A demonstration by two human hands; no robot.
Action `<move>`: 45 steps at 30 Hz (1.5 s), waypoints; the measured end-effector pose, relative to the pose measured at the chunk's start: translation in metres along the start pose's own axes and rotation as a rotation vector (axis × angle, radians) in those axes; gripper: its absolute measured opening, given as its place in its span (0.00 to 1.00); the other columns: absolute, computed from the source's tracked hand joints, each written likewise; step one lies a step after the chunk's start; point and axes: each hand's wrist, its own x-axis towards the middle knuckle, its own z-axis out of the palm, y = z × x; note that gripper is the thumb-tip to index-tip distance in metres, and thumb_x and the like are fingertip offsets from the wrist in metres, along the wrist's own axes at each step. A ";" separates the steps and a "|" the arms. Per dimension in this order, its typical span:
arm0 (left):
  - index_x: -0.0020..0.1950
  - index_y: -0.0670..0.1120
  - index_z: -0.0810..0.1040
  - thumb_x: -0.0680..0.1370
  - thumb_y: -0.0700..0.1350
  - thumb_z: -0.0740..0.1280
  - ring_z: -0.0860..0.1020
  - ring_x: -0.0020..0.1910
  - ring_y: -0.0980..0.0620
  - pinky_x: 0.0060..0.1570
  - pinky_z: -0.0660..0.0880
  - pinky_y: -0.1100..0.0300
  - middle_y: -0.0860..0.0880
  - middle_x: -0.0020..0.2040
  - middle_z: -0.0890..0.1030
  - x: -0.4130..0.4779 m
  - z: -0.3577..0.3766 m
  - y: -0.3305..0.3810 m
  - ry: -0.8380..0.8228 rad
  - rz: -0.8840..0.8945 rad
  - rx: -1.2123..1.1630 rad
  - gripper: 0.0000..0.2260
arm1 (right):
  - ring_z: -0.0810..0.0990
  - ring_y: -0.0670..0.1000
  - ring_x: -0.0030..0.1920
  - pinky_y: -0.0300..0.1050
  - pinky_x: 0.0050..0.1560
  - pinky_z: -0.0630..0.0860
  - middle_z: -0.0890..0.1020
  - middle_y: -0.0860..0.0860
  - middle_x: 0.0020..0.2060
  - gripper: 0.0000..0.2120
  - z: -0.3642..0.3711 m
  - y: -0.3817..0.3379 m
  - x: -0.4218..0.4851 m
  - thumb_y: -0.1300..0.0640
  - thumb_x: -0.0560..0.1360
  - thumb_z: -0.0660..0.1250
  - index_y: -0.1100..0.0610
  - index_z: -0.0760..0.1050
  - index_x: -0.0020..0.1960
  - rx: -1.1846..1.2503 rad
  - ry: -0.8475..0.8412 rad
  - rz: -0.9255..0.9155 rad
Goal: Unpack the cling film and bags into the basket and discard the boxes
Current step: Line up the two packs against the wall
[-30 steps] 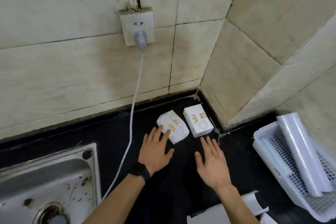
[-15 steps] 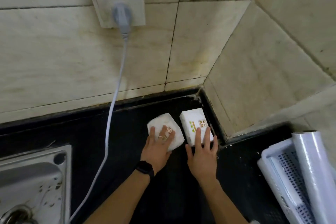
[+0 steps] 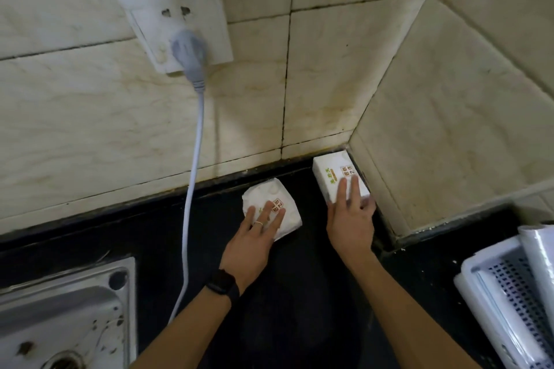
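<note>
At the near right edge stands a white basket point(image 3: 515, 302) with a perforated floor, partly cut off by the frame. A clear roll point(image 3: 539, 252) of cling film lies in it along its right side, its far end sticking out over the rim. At the near left, a steel sink point(image 3: 60, 317) is set into the black counter point(image 3: 299, 293); only stains show in the part of its basin in view.

Both arms reach away from the camera over the counter. The left hand point(image 3: 254, 243), with a dark watch point(image 3: 223, 281) on the wrist and a ring point(image 3: 259, 223) on one finger, lies palm down on the near end of a soft pack point(image 3: 266, 195). Its fingers point(image 3: 278, 217) are straight and spread, resting on top without curling round it. The right hand point(image 3: 350, 219) lies on the near end of a box point(image 3: 326, 171). Two fingers point(image 3: 341, 192) stretch straight along the top and the thumb sits at the near left corner; the outer fingers are hidden at the right side.

The pack is white, rumpled and rounded, with a small red and green label. It lies on the counter near the far wall. The box is white and crisp-edged, with green and red print on top. It sits right of the pack, apart from it, tucked into the corner where the tiled walls meet.

On the far wall a grey plug point(image 3: 189, 51) sits in a white socket point(image 3: 174, 18), and its cord point(image 3: 192, 189) hangs down to the counter left of the pack.
</note>
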 end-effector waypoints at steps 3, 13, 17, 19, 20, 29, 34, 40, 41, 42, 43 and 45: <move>0.68 0.63 0.21 0.82 0.42 0.58 0.42 0.79 0.46 0.68 0.69 0.52 0.54 0.80 0.38 0.001 -0.010 -0.002 0.006 -0.009 0.013 0.42 | 0.63 0.67 0.73 0.66 0.69 0.67 0.68 0.60 0.75 0.31 0.004 -0.005 0.022 0.50 0.79 0.66 0.63 0.62 0.76 -0.016 -0.020 0.006; 0.78 0.51 0.38 0.82 0.41 0.57 0.47 0.80 0.45 0.77 0.54 0.49 0.47 0.81 0.46 0.027 -0.026 0.008 0.053 0.126 0.156 0.33 | 0.39 0.55 0.80 0.55 0.78 0.41 0.42 0.54 0.81 0.37 -0.004 0.008 0.018 0.41 0.82 0.50 0.58 0.39 0.81 0.053 -0.201 -0.047; 0.80 0.47 0.45 0.80 0.39 0.61 0.54 0.79 0.46 0.76 0.57 0.49 0.44 0.80 0.56 0.051 -0.051 0.031 0.180 0.246 0.155 0.34 | 0.47 0.51 0.80 0.52 0.80 0.49 0.49 0.51 0.81 0.34 -0.016 0.014 -0.019 0.42 0.81 0.53 0.54 0.47 0.81 0.274 -0.085 -0.052; 0.81 0.50 0.44 0.81 0.41 0.59 0.55 0.78 0.42 0.75 0.59 0.47 0.45 0.80 0.54 0.065 -0.058 0.042 0.166 0.244 0.165 0.32 | 0.50 0.49 0.80 0.48 0.79 0.51 0.50 0.48 0.80 0.33 -0.015 0.021 -0.063 0.41 0.81 0.55 0.52 0.51 0.81 0.322 -0.066 -0.024; 0.81 0.51 0.46 0.81 0.42 0.58 0.56 0.78 0.40 0.74 0.61 0.45 0.45 0.80 0.54 0.073 -0.060 0.049 0.157 0.245 0.166 0.32 | 0.49 0.49 0.80 0.47 0.78 0.50 0.49 0.48 0.80 0.33 -0.011 0.025 -0.086 0.39 0.81 0.54 0.51 0.50 0.81 0.313 -0.090 0.004; 0.79 0.54 0.59 0.82 0.51 0.51 0.64 0.74 0.35 0.66 0.69 0.38 0.47 0.79 0.61 0.124 -0.034 0.103 0.016 0.252 0.178 0.24 | 0.54 0.52 0.79 0.57 0.71 0.53 0.60 0.53 0.79 0.39 0.041 0.048 -0.166 0.30 0.78 0.52 0.55 0.59 0.79 0.155 -0.326 0.124; 0.79 0.56 0.57 0.82 0.53 0.55 0.57 0.76 0.35 0.69 0.66 0.37 0.47 0.79 0.59 0.123 -0.018 0.099 0.020 0.243 0.166 0.24 | 0.52 0.52 0.79 0.59 0.71 0.53 0.59 0.53 0.79 0.39 0.041 0.048 -0.165 0.31 0.79 0.51 0.56 0.58 0.79 0.145 -0.301 0.108; 0.80 0.58 0.48 0.80 0.54 0.60 0.53 0.78 0.39 0.74 0.57 0.39 0.48 0.81 0.54 0.111 -0.042 0.098 0.032 0.253 0.118 0.32 | 0.38 0.50 0.79 0.58 0.75 0.42 0.45 0.51 0.81 0.40 0.037 0.048 -0.164 0.30 0.79 0.45 0.54 0.46 0.81 0.195 -0.348 0.100; 0.80 0.57 0.49 0.80 0.53 0.61 0.54 0.78 0.39 0.74 0.57 0.39 0.46 0.80 0.56 0.102 -0.047 0.099 0.053 0.251 0.105 0.32 | 0.31 0.49 0.78 0.57 0.75 0.37 0.37 0.49 0.80 0.40 0.033 0.048 -0.163 0.29 0.78 0.42 0.53 0.39 0.81 0.200 -0.383 0.091; 0.80 0.56 0.51 0.79 0.52 0.62 0.56 0.77 0.39 0.73 0.58 0.39 0.44 0.80 0.57 0.090 -0.051 0.099 0.078 0.254 0.092 0.32 | 0.27 0.48 0.76 0.56 0.75 0.33 0.30 0.48 0.77 0.40 0.029 0.048 -0.162 0.29 0.78 0.40 0.52 0.33 0.79 0.198 -0.416 0.088; 0.80 0.55 0.53 0.79 0.51 0.63 0.58 0.77 0.39 0.73 0.59 0.39 0.44 0.79 0.58 0.077 -0.054 0.098 0.099 0.260 0.079 0.31 | 0.25 0.48 0.75 0.56 0.75 0.31 0.27 0.47 0.76 0.40 0.025 0.048 -0.162 0.29 0.78 0.39 0.52 0.29 0.78 0.180 -0.436 0.084; 0.79 0.53 0.57 0.79 0.50 0.63 0.58 0.77 0.40 0.73 0.60 0.40 0.44 0.79 0.59 0.048 -0.057 0.096 0.108 0.261 0.052 0.30 | 0.26 0.50 0.76 0.56 0.76 0.32 0.27 0.48 0.76 0.40 0.015 0.048 -0.157 0.30 0.78 0.40 0.52 0.29 0.78 0.145 -0.489 0.079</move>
